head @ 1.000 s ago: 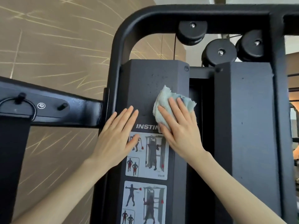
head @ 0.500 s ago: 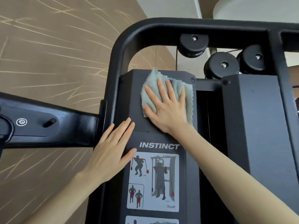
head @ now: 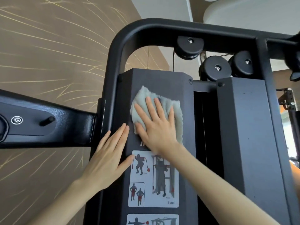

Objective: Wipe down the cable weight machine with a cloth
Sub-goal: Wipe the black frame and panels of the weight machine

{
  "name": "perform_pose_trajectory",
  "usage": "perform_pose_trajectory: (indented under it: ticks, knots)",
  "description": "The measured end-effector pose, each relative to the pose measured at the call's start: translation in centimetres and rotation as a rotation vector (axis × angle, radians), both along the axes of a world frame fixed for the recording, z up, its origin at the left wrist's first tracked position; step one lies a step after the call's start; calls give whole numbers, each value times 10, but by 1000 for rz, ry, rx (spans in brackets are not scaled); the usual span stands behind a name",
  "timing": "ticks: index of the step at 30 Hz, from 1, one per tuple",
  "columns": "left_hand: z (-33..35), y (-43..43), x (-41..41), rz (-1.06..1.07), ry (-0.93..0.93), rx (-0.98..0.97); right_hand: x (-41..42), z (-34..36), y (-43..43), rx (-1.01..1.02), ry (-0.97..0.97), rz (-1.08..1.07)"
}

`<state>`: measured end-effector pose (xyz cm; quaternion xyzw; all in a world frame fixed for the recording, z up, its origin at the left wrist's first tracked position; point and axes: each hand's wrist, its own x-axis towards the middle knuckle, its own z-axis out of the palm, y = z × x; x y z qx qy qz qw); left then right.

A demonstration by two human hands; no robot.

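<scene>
The black cable weight machine fills the view, its front cover panel [head: 159, 80] upright before me. My right hand [head: 155, 125] presses a pale grey-green cloth [head: 176, 109] flat against that panel with straight, spread fingers, just above the exercise chart sticker [head: 164, 189]. The hand hides most of the brand lettering. My left hand [head: 108, 158] rests flat on the panel's left edge, fingers straight and together, holding nothing. Its fingertips lie close beside the cloth's lower left corner.
A curved black frame tube [head: 120, 46] arches over the panel. Three black pulleys [head: 215, 68] sit at top right, with a cable running down. A second tall black cover [head: 248, 135] stands to the right. A black arm [head: 48, 120] juts left before a brown patterned wall.
My right hand slid the cloth up from mid-panel to its top edge, then back down toward the lettering. The left hand stayed flat on the panel's left edge.
</scene>
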<state>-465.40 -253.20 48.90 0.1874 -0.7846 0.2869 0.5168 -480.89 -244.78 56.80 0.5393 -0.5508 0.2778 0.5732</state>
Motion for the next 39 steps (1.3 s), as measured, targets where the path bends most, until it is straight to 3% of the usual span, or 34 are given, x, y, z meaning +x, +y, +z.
perform_pose_trajectory:
  ticks: [4, 11, 16, 26, 30, 35, 39]
  knots:
    - [0, -3, 2, -8, 5, -27, 16, 46, -8, 17, -81, -22]
    - [-1, -13, 8, 2, -41, -22, -7, -20, -5, -246, -338, 21]
    - [5, -19, 14, 44, -96, -44, -4, 29, -2, -247, -428, 11]
    - [4, -17, 15, 105, -105, -78, 9, 90, -2, -19, -74, -35]
    - [-10, -14, 6, 25, -62, 14, 12, 42, -4, 39, 121, 31]
    - [-36, -13, 6, -30, -39, 83, -2, -60, 5, 67, 124, 15]
    - [-44, -9, 10, -15, -72, 79, -12, -42, 11, 73, 111, -15]
